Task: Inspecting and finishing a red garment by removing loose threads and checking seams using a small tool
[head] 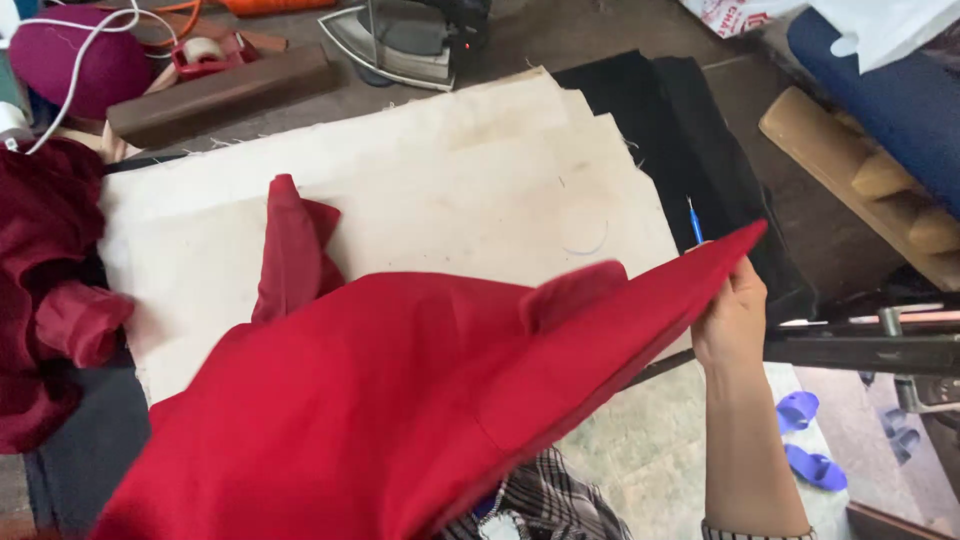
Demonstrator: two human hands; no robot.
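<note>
- right hand (730,318) fingers pinching the far corner of the red garment (420,400), holding it up off the cream pressing cloth (450,190)
- left hand's hidden under the fabric, can't tell what its fingers are doing
- looks like it's not laid flat yet, iron (405,38) sits untouched at the back
- right forearm reaches straight up from below, wrist level

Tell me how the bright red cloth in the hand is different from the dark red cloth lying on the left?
The bright red cloth is a lighter, vivid red; the dark red cloth is a deep maroon. The bright one is lifted and stretched out, its corner pinched by the right hand; the dark one lies crumpled in a heap at the table's left edge, untouched. The bright one fills much more of the view. Both are plain, unpatterned fabric.
</note>
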